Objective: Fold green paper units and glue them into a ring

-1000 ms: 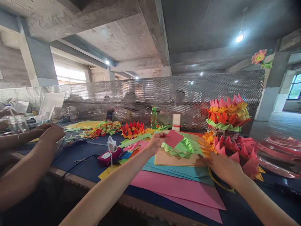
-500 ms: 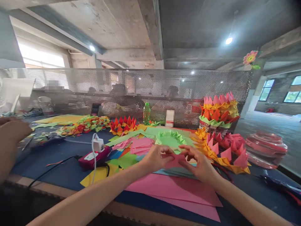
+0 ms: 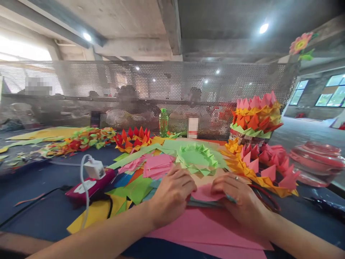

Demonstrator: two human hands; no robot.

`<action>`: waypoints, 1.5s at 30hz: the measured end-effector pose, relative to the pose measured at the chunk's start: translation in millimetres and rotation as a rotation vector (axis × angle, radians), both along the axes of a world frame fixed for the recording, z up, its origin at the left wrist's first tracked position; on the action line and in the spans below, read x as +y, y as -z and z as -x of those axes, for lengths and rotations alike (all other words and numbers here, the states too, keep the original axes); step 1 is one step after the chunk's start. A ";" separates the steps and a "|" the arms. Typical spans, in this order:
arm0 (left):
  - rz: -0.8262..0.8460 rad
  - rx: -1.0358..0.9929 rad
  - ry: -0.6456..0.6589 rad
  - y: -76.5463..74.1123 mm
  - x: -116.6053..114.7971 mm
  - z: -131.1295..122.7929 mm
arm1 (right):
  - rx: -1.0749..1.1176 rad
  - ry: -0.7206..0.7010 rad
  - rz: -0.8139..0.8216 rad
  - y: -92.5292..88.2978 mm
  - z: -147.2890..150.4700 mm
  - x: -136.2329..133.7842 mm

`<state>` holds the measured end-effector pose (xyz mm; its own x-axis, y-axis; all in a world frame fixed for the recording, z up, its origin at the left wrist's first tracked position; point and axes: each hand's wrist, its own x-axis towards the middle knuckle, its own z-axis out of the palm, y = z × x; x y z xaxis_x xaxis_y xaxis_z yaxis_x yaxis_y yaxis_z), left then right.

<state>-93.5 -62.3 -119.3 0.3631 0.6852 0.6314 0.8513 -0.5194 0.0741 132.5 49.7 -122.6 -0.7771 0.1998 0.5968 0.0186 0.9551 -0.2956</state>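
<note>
A small pink sheet of paper [image 3: 206, 193] lies between my two hands, on top of a stack of coloured sheets. My left hand [image 3: 174, 192] is closed with its fingertips at the sheet's left edge. From the other side, my right hand [image 3: 232, 190], with a ring on one finger, has its curled fingers on the sheet's right edge. Just beyond my hands sits a ring of folded light green paper points [image 3: 198, 160]. Larger pink sheets [image 3: 212, 225] lie under my wrists, and a pile of small pink sheets [image 3: 157, 166] is left of the green ring.
Folded orange and pink paper rings [image 3: 258, 165] lie at the right, before a tall layered paper stack [image 3: 256, 117]. A clear jar [image 3: 316, 163] stands far right. A purple power strip [image 3: 91, 185] with a white charger is left. A green bottle [image 3: 163, 123] stands behind, before a perforated metal screen [image 3: 151, 82].
Both hands have come down with the pink sheet, from holding it raised to pressing it on the stack. The camera view has shifted, and another person's hand at the left is out of view.
</note>
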 end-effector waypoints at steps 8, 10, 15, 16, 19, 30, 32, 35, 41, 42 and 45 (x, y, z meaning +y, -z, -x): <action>0.219 -0.006 0.023 -0.4 -21.8 -11.5 | -0.183 -0.008 -0.107 0.7 -1.9 -20.1; 0.245 -0.048 0.033 -1.0 -24.0 -13.7 | -0.170 -0.022 -0.116 0.7 -2.9 -20.9; 0.363 -0.332 -0.018 4.5 -22.8 -16.1 | -0.195 0.036 0.021 5.5 -4.7 -19.0; 0.385 -0.378 -0.051 6.3 -21.5 -15.7 | -0.208 0.063 0.084 7.1 -4.7 -18.2; 0.410 -0.433 -0.171 10.7 -16.9 -13.1 | -0.256 0.182 0.263 11.8 -3.4 -15.0; 0.352 -0.319 -0.336 19.3 -10.7 -12.1 | -0.320 0.435 0.154 13.3 7.9 -12.9; 0.347 -0.320 -0.334 18.4 -10.4 -11.8 | -0.316 0.453 0.114 13.3 9.1 -13.2; 0.351 -0.309 -0.331 16.3 -11.3 -11.4 | -0.324 0.465 0.084 12.7 10.1 -12.9; 0.331 -0.294 -0.372 14.7 -12.3 -9.0 | -0.335 0.474 0.188 9.2 8.0 -12.1; 0.324 -0.287 -0.367 14.7 -11.9 -8.4 | -0.330 0.463 0.204 8.4 7.6 -11.9; 0.314 -0.261 -0.340 14.8 -11.1 -7.1 | -0.366 0.421 0.257 7.0 7.2 -11.6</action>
